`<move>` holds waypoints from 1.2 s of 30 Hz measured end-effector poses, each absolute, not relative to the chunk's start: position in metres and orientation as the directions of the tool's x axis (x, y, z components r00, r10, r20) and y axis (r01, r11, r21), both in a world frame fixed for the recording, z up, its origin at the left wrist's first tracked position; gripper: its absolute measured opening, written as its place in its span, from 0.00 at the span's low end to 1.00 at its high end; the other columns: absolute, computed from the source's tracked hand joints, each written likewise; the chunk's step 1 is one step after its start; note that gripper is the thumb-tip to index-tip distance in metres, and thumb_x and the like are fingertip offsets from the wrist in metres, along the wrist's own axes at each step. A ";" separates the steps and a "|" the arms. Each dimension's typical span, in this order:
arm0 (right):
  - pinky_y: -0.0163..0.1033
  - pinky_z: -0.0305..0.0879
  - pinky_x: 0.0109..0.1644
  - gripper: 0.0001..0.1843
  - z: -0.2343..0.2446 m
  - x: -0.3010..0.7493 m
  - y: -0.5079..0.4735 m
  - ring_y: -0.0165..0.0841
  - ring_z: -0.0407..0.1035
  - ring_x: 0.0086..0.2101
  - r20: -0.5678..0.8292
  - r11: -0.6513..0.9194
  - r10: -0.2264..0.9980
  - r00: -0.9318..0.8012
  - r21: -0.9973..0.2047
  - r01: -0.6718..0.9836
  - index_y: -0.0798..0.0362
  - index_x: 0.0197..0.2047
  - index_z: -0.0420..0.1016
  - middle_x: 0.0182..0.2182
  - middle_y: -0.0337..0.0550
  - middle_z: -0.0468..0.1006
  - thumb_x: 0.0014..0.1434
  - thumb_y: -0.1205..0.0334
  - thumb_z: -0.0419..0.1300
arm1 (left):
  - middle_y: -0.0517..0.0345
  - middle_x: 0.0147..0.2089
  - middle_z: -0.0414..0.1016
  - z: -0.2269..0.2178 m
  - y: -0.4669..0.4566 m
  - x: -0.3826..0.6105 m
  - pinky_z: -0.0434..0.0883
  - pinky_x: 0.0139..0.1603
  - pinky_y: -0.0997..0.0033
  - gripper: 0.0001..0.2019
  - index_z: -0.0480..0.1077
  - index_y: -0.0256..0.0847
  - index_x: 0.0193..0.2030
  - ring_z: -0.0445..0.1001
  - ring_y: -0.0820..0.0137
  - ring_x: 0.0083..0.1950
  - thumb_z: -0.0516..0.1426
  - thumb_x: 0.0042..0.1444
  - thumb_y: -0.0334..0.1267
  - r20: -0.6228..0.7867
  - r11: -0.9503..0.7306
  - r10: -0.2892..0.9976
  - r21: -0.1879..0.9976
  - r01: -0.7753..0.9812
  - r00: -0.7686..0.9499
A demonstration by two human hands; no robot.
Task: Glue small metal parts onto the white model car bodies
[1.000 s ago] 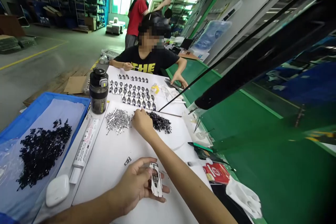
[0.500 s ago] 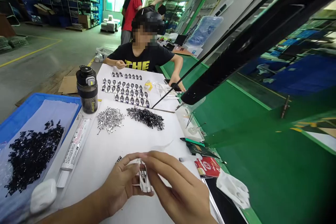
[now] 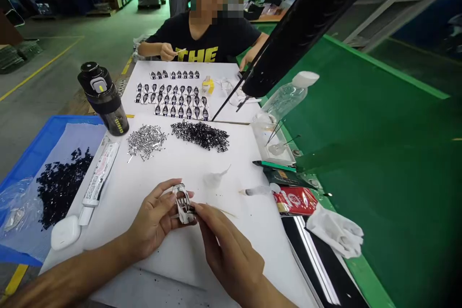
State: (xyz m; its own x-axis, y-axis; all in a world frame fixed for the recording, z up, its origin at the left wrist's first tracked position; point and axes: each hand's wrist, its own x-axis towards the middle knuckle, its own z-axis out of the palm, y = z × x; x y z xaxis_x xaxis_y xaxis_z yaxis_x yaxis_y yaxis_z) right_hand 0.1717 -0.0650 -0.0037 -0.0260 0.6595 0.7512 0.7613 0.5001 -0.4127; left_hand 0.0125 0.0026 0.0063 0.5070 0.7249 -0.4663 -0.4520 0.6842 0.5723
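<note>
My left fingers [image 3: 159, 197] curl up around the small white car shell [image 3: 184, 204], cradling it just ahead of me at twelve o'clock, and my right fingers [image 3: 209, 219] pinch together on its lower edge to steady it. Heaps of small black parts [image 3: 200, 134] and silver parts [image 3: 146, 140] lie farther out, around twelve and eleven.

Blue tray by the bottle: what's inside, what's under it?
The blue plastic tray is lined with a translucent plastic liner holding a heap of small black parts. The liner and heap cover the tray floor, so anything beneath them can't be seen.
</note>
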 end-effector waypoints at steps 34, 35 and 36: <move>0.42 0.79 0.40 0.18 -0.008 0.156 -0.060 0.38 0.72 0.43 0.497 0.339 0.863 -0.091 -0.436 0.834 0.57 0.60 0.69 0.49 0.57 0.71 0.68 0.66 0.55 | 0.45 0.55 0.79 0.008 0.005 0.014 0.76 0.48 0.62 0.20 0.70 0.42 0.56 0.80 0.60 0.50 0.67 0.57 0.35 -0.479 0.677 0.734 0.572 -0.463 0.482; 0.42 0.79 0.40 0.18 -0.007 0.156 -0.059 0.38 0.73 0.42 0.483 0.326 0.872 -0.080 -0.452 0.830 0.56 0.60 0.70 0.49 0.57 0.70 0.68 0.65 0.54 | 0.45 0.56 0.78 0.008 0.005 0.014 0.76 0.48 0.62 0.21 0.70 0.42 0.57 0.80 0.59 0.51 0.67 0.57 0.35 -0.476 0.676 0.734 0.580 -0.455 0.484; 0.42 0.79 0.40 0.18 -0.005 0.157 -0.059 0.37 0.73 0.42 0.471 0.315 0.880 -0.068 -0.468 0.826 0.55 0.60 0.70 0.50 0.56 0.70 0.68 0.64 0.55 | 0.44 0.57 0.78 0.008 0.005 0.014 0.76 0.49 0.61 0.22 0.70 0.43 0.57 0.80 0.58 0.52 0.67 0.56 0.35 -0.475 0.674 0.736 0.586 -0.451 0.483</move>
